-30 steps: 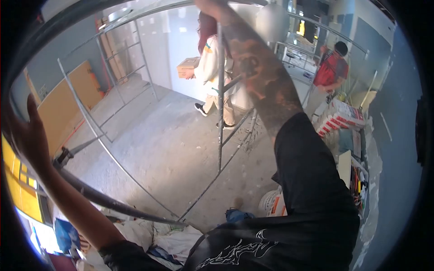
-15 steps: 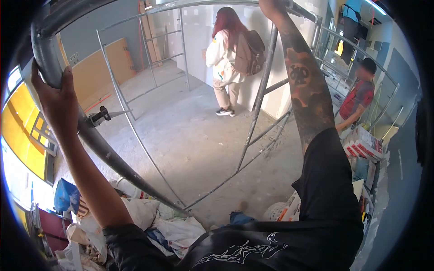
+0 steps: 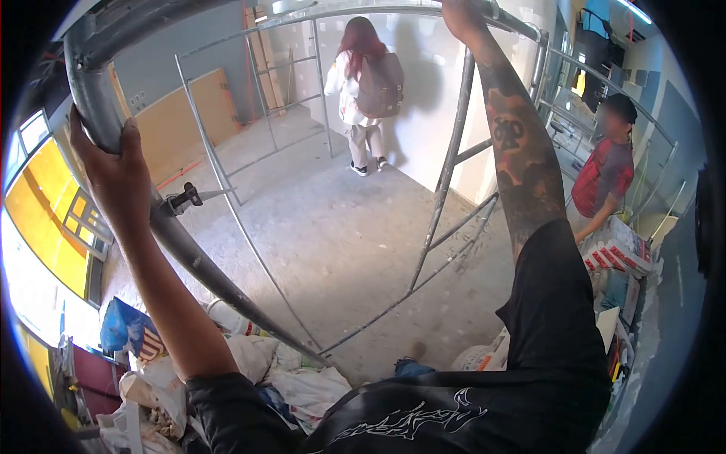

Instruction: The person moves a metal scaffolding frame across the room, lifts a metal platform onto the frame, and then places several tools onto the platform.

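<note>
My left hand [image 3: 115, 174] is wrapped around the thick grey upright of a metal scaffold frame [image 3: 204, 265], thumb on the near side. High up, at the top edge of the view, my right hand [image 3: 463, 24] is closed on the frame's top bar; its fingertips are partly cut off. Both arms are raised and spread apart. Below my left hand a small dark locking pin [image 3: 186, 198] sticks out from the upright. Thinner tubes and braces of the scaffold stand beyond, between my arms.
A person with a backpack [image 3: 380, 85] walks by the white wall [image 3: 431, 113]. Another person in a red and grey shirt [image 3: 605, 178] stands at right beside stacked printed bags [image 3: 620, 248]. Crumpled sacks [image 3: 310, 390] and a bucket [image 3: 475, 359] lie near my feet.
The view has shifted slightly, so the scaffold and my arms sit a little lower and further right. The person with the backpack has walked farther away and left. My hands keep their places.
</note>
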A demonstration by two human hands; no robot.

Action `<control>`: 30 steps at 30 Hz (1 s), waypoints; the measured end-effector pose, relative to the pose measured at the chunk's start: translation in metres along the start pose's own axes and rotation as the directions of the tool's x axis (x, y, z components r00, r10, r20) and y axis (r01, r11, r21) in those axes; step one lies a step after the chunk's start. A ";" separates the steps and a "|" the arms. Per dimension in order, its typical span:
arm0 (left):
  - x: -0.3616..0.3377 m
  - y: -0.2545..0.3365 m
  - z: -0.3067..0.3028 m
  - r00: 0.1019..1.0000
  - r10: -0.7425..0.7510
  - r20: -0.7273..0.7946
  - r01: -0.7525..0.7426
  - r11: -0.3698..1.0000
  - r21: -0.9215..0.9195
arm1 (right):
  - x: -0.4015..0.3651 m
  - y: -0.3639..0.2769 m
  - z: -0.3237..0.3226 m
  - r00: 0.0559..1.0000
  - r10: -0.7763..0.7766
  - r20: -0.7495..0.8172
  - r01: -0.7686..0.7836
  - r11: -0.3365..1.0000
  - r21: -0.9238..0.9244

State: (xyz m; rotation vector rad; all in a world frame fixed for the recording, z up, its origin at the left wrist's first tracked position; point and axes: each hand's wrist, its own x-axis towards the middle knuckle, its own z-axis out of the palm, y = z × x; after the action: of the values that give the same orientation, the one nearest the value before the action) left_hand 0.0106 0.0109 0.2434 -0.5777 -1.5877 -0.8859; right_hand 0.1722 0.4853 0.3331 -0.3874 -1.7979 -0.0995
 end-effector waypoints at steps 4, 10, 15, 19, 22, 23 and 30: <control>-0.001 0.002 -0.002 0.997 -0.050 0.054 0.053 0.997 -0.048 | 0.003 0.012 0.011 0.992 -0.080 -0.102 0.079 0.997 -0.014; -0.001 0.004 -0.001 1.000 -0.006 0.002 0.006 1.000 0.017 | 0.004 0.014 0.012 0.988 -0.104 -0.113 0.100 0.994 -0.044; -0.002 0.002 -0.001 1.000 -0.012 0.009 0.012 0.999 0.035 | -0.001 0.003 0.003 0.994 -0.050 -0.097 0.052 0.998 0.020; -0.001 0.002 -0.002 0.999 -0.037 0.022 0.037 0.999 -0.009 | -0.002 -0.009 -0.009 1.000 -0.008 -0.020 0.008 0.999 0.038; -0.005 -0.001 -0.003 0.997 -0.067 0.046 0.066 0.998 0.002 | -0.006 -0.015 -0.014 1.000 0.016 -0.023 -0.015 0.998 0.053; -0.005 -0.001 -0.006 0.988 -0.118 0.097 0.124 0.990 -0.061 | -0.009 -0.017 -0.016 0.999 -0.005 -0.038 0.007 0.999 0.033; -0.005 -0.018 -0.003 0.987 -0.130 0.090 0.139 0.986 -0.091 | -0.017 -0.006 -0.022 0.969 -0.224 -0.104 0.237 0.961 0.143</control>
State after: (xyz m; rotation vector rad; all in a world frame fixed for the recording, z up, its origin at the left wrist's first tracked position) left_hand -0.0002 -0.0016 0.2342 -0.5877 -1.6821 -1.0565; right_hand 0.1945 0.4705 0.3234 -0.0608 -1.7454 -0.1374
